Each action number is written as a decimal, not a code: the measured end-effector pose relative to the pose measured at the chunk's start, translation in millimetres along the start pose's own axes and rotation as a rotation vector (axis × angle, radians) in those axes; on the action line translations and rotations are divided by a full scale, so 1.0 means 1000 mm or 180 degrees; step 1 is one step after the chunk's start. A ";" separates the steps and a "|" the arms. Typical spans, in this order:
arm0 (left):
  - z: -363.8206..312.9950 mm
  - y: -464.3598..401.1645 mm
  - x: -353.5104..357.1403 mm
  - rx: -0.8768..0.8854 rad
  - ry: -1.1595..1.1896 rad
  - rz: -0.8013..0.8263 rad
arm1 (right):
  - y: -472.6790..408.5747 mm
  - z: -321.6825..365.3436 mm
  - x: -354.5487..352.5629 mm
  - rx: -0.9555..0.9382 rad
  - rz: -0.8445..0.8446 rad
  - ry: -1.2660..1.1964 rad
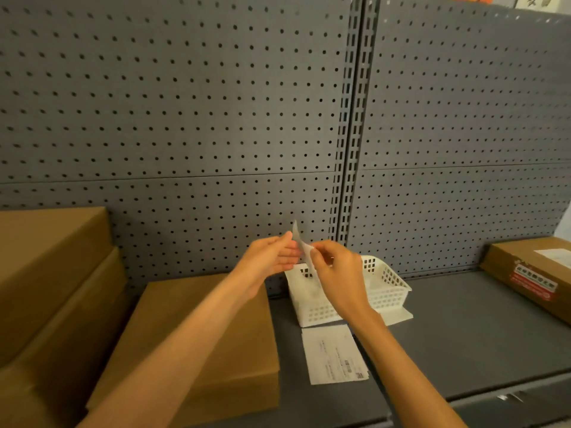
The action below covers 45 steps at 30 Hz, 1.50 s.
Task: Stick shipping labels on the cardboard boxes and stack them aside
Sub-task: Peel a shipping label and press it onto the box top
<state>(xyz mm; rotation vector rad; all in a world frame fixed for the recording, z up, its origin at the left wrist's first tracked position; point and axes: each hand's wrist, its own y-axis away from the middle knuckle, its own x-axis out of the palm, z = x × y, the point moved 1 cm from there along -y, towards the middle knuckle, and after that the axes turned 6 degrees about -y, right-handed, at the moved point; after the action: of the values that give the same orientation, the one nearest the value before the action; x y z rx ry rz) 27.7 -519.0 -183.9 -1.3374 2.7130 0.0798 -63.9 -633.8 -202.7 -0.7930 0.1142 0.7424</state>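
Note:
Both hands are raised above the shelf and pinch one white shipping label [299,242] between them, seen nearly edge-on. My left hand [272,257] grips its left side and my right hand [335,273] its lower right corner. Under my left forearm lies a plain cardboard box [222,344], flat on the grey shelf. A second label sheet [335,353] with printed lines and barcodes lies flat on the shelf to the right of that box. At the far right sits a labelled cardboard box [531,273] with a red and white sticker on its side.
A white perforated plastic basket [386,282] stands behind the loose label, partly hidden by my right hand. Two larger cardboard boxes [46,273] are stacked at the left. A grey pegboard wall [216,103] backs the grey shelf [463,329].

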 end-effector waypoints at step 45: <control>0.087 0.083 -0.159 -0.0233 -0.0912 -0.1101 | 0.044 0.044 0.138 0.1244 0.1140 -0.0611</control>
<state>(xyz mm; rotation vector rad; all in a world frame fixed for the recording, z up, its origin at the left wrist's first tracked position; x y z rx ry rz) 64.6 -335.1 -250.0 -1.6510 2.2343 0.3145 2.6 -505.1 -247.7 -0.3267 0.2241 1.0908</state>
